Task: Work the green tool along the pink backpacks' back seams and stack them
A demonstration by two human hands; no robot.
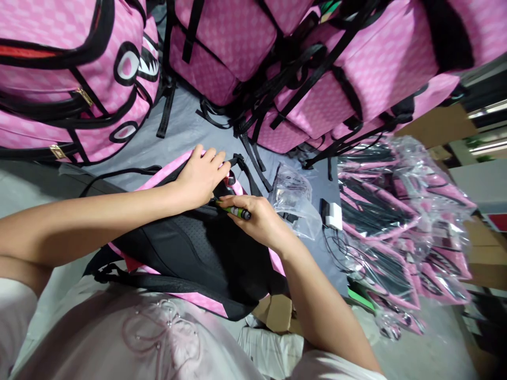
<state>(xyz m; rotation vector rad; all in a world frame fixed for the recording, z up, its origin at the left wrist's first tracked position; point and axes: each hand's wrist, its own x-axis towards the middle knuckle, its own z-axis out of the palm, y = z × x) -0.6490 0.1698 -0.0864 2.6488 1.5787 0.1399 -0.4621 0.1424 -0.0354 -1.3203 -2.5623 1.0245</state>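
A black and pink backpack (166, 245) lies across my lap and the table edge, its black back panel and straps facing up. My left hand (204, 177) grips the upper part of the backpack, its fingers bent over the pink edge and the thumb side hidden. Close beside it, my right hand (253, 214) is closed around a slim green tool with a black end (240, 212). The tool's front end meets the black fabric by my left hand; its tip is too hidden to tell its kind.
Pink backpacks (222, 47) stand along the back of the grey-covered table (158, 153). A crumpled clear plastic bag (295, 195) and a white adapter (333, 216) with black cables lie to the right. Farther right are plastic-wrapped backpacks (380, 211) and cardboard boxes (485, 248).
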